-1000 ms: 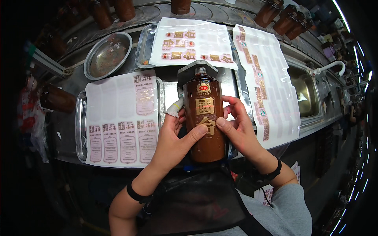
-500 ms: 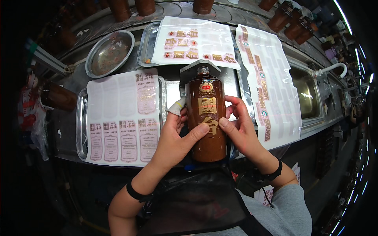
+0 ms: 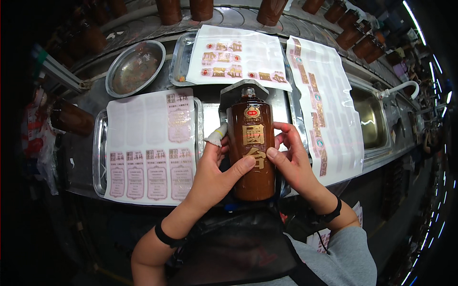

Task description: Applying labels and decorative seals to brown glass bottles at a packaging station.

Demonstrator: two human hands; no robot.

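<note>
A glossy brown bottle (image 3: 252, 183) with gold characters and a red emblem leans back toward a dark angular rest (image 3: 224, 97) behind its neck. My left hand (image 3: 217, 174) grips its left side, thumb lying across the lower gold character. A white wrapping covers one of that hand's fingertips. On the opposite side, my right hand (image 3: 293, 164) holds the bottle, its thumb tip pressed at the edge of the same character and its fingers curled behind. The fingers behind the bottle are partly hidden.
Decal sheets lie around the bottle: a pink-printed sheet (image 3: 138, 131) at left, a gold-lettered sheet (image 3: 267, 50) behind, a long sheet (image 3: 336, 105) at right. A metal bowl (image 3: 114, 86) stands far left, a sink (image 3: 374, 126) with a white faucet (image 3: 405, 81) right. Brown bottles (image 3: 201, 8) line the conveyor (image 3: 229, 18).
Bottles on the far conveyor have shifted to the right. The view has tilted slightly, so the scene sits a little lower. Both hands keep nearly the same hold on the bottle.
</note>
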